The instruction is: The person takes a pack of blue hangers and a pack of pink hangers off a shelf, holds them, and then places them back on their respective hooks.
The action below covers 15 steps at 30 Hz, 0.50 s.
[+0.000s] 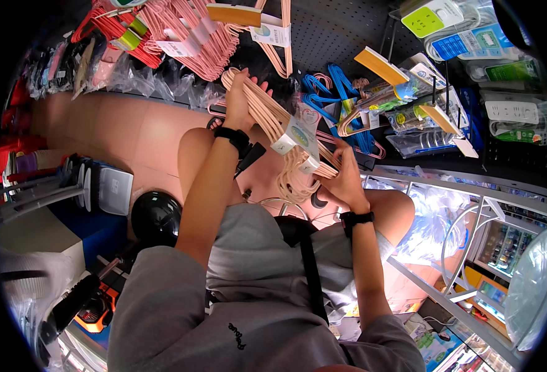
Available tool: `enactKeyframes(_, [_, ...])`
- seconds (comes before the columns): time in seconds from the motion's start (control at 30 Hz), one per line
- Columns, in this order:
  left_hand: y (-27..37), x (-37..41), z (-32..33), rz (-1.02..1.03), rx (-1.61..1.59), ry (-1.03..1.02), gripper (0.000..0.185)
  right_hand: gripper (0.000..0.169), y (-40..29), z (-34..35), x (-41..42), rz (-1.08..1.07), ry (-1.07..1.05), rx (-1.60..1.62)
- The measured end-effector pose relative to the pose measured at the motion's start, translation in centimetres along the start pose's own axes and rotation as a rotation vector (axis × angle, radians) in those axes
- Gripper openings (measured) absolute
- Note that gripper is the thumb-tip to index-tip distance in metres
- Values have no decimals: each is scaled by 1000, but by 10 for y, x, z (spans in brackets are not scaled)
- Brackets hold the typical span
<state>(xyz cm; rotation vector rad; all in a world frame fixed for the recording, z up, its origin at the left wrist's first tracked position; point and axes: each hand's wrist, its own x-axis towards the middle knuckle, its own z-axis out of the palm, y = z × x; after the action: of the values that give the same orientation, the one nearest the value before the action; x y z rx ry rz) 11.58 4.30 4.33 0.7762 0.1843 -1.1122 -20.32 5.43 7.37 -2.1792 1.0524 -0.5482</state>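
A bundle of beige-pink clothes hangers (pixel 264 109), wrapped in a white paper band (pixel 296 139), slants across the space above my knees. My left hand (pixel 240 102) grips its upper left end. At its lower right end is my right hand (pixel 345 179), its fingers around the hanger edges. The hooks of the bundle hang down between my hands. Just beyond, more pink hangers (pixel 199 42) and red hangers (pixel 136 46) hang on the display, and a single pink pack (pixel 280 56) hangs beside them. Blue hangers (pixel 347 104) are behind my right hand.
A black perforated panel (pixel 329 28) carries hooks with tan label holders (pixel 382 65). Packaged power strips (pixel 510 111) hang at the right. Below them stands a white metal rack (pixel 468 186) near clear plastic bags. A black helmet-like object (pixel 156 217) and dustpans (pixel 115 188) are at the left.
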Motion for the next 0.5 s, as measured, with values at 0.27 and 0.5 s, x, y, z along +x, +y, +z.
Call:
enactKeyframes(0.27, [9, 1, -4, -55, 178, -181, 42, 70, -17, -6, 4, 320, -357, -16])
enactKeyframes(0.5, [-4, -18, 11, -442, 872, -437, 60, 62, 31, 14, 4, 387, -50, -87])
